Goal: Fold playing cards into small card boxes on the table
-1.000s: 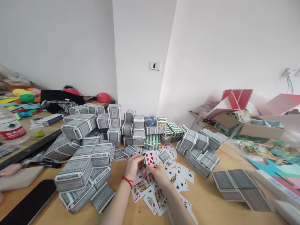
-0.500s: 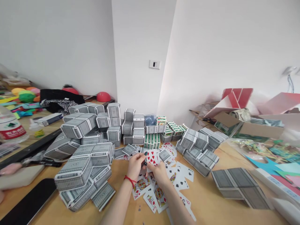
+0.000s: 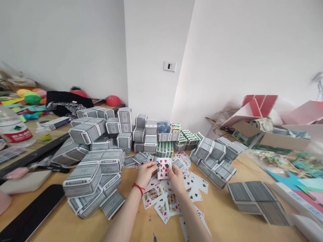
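Between my two hands a playing card with red hearts stands upright, face toward me. My left hand, with a red cord at the wrist, pinches its left side. At its right side, my right hand grips the edge with thumb and fingers. Whether more cards sit behind it I cannot tell. Loose face-up playing cards lie spread under and around my hands. Just beyond stands a row of small green-and-white card boxes.
Blocks built from grey-backed cards are piled on the left, with more card blocks to the right. A folded grey card panel lies front right. A black phone-like slab is front left. A cardboard box stands far right.
The hearts card has come more upright and squarely face-on. My right hand has shifted from its lower front to its right edge. The view has turned slightly left.
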Action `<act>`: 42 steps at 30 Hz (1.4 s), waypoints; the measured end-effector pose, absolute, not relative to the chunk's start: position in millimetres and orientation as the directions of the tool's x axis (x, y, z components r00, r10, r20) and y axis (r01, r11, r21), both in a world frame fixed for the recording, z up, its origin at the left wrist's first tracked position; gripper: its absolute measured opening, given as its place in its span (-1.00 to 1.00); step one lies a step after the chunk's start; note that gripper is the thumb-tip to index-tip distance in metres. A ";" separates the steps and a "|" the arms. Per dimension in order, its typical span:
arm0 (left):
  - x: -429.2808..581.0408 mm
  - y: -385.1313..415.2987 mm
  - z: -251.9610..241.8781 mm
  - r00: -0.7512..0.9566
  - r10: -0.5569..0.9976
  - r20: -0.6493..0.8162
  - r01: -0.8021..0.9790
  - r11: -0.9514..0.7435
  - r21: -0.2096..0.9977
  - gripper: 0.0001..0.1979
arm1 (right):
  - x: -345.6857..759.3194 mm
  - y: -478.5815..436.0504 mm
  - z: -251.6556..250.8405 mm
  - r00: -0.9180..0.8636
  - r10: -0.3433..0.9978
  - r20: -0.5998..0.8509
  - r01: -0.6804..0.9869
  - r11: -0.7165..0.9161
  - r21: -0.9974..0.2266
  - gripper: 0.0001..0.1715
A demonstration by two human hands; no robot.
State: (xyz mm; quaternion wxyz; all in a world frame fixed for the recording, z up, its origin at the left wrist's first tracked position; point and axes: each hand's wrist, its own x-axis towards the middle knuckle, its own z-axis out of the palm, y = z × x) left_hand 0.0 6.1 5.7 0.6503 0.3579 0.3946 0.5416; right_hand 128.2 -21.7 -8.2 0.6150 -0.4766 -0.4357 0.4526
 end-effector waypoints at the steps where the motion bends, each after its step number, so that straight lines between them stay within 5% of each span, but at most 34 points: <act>1: -0.6 5.8 6.0 0.111 0.984 -0.136 -0.427 0.171 0.888 -0.82 | 129.9 -20.8 -9.8 0.212 0.970 0.123 -0.109 0.148 -0.983 -0.69; 27: -5.0 8.5 1.8 0.236 0.962 -0.136 -0.244 0.194 0.950 -0.80 | 135.3 -15.5 -21.2 0.346 0.933 0.096 0.009 0.099 -0.995 -0.57; 42: -4.4 1.2 11.2 0.110 0.984 0.143 0.086 -0.153 0.984 -0.80 | 133.6 -19.9 -11.5 0.282 0.947 0.152 0.013 0.155 -0.988 -0.64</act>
